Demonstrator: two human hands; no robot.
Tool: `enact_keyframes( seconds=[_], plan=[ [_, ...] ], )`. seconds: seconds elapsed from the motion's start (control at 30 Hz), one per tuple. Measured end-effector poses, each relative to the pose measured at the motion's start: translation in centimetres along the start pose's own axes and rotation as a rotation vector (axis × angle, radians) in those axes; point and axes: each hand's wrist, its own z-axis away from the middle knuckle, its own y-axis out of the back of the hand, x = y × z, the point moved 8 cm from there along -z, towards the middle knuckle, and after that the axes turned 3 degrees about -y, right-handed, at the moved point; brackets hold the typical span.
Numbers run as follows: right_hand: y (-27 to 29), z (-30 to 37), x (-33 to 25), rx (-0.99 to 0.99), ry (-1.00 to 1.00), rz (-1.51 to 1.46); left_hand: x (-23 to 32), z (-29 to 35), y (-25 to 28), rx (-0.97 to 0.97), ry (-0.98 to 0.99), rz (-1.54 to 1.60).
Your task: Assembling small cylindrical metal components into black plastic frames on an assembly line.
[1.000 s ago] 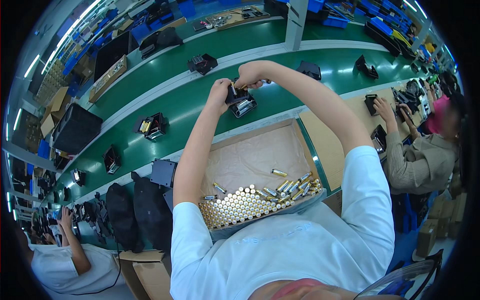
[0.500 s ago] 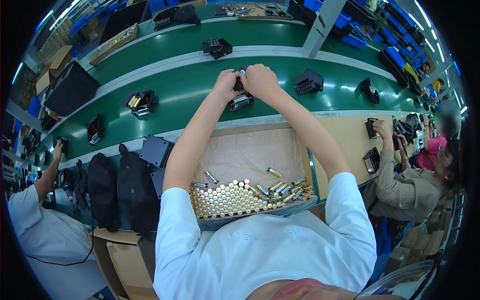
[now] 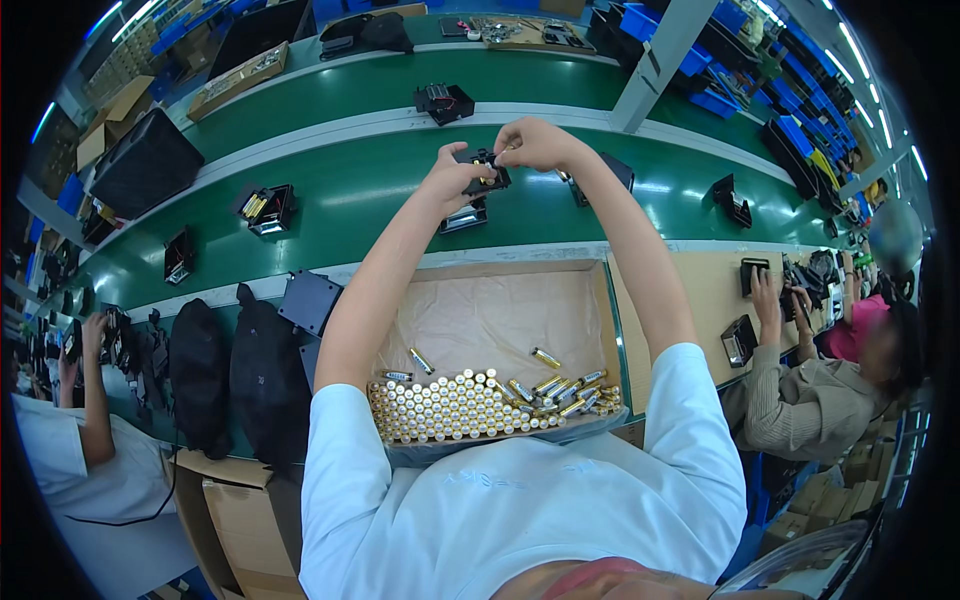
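Observation:
Over the green conveyor, my left hand [image 3: 455, 180] grips a small black battery holder [image 3: 495, 184] with cells in it, thumb lying across the cells. Just right of it my right hand [image 3: 540, 145] is bent inward, its fingertips pinched at the holder's upper edge; what they hold is too small to name. Directly below the hands, an open black housing [image 3: 465, 216] sits on the belt. Between my forearms lies a shallow cardboard box [image 3: 500, 300]. Its near part is filled with gold and silver cylindrical batteries [image 3: 470, 405], mostly upright, with several lying loose on the right.
More black housings stand along the belt, one with batteries [image 3: 268, 208], another at right [image 3: 732, 202]. Black bags [image 3: 265, 370] and a dark plate [image 3: 310, 300] lie left of the box. A grey post [image 3: 650, 75] rises beyond. Co-workers sit on both sides.
My right hand has drawn away to the right from the left hand, uncovering the battery holder. The housings on the belt have shifted left. The right co-worker's hand has lowered onto a black part.

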Motion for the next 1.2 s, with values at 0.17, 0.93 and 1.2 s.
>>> enact_keyframes(
  seconds=[0.17, 0.93, 1.2],
  plan=[
    [-1.1, -0.7, -0.7, 0.046, -0.006, -0.052, 0.7, 1.1, 0.0, 0.038, 0.010, 0.016],
    [-10.8, 24.2, -3.6, -0.502, 0.106, 0.455, 6.7, 0.2, 4.2, 0.339, -0.503, -1.705],
    [-13.5, 27.6, -3.0, -0.551, 0.271, 0.649, 5.4, -0.1, -4.4, 0.097, -0.668, -1.611]
  ],
)
